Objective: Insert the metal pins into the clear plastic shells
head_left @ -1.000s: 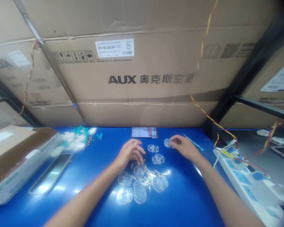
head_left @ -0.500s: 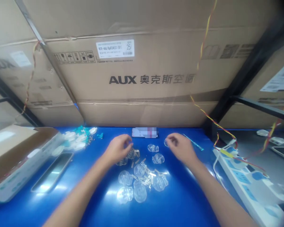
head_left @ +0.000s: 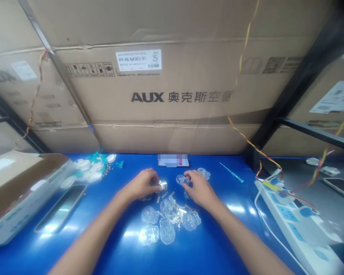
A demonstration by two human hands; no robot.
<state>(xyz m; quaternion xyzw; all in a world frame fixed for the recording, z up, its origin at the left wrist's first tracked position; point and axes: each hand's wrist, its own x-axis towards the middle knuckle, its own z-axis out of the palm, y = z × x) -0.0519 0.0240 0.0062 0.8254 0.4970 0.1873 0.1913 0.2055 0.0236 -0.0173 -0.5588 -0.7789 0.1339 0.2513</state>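
Observation:
My left hand [head_left: 146, 184] is closed, thumb and fingertips drawn together at a small heap of shiny metal pieces [head_left: 163, 185]; what lies between the fingers is hidden. Between the thumb and fingers of my right hand [head_left: 199, 188] is a round clear plastic part [head_left: 181, 179] with a narrower end. Another such part [head_left: 204, 173] lies just behind that hand, and one more is partly covered below it. Nearer to me, several clear plastic parts [head_left: 167, 231] lie around a loose scatter of small metal strips [head_left: 176, 217].
On the blue table, a phone [head_left: 173, 161] lies at the back and another phone [head_left: 61, 208] at left, beside an open carton [head_left: 31, 208]. White and teal parts [head_left: 93, 168] are piled back left. A thin blue tool [head_left: 232, 172] and a power strip [head_left: 295, 225] are at right.
My right hand has moved left and toward me, from the rear part to the clear plastic part it now grips. My left hand has shifted slightly toward me, staying by the metal pieces.

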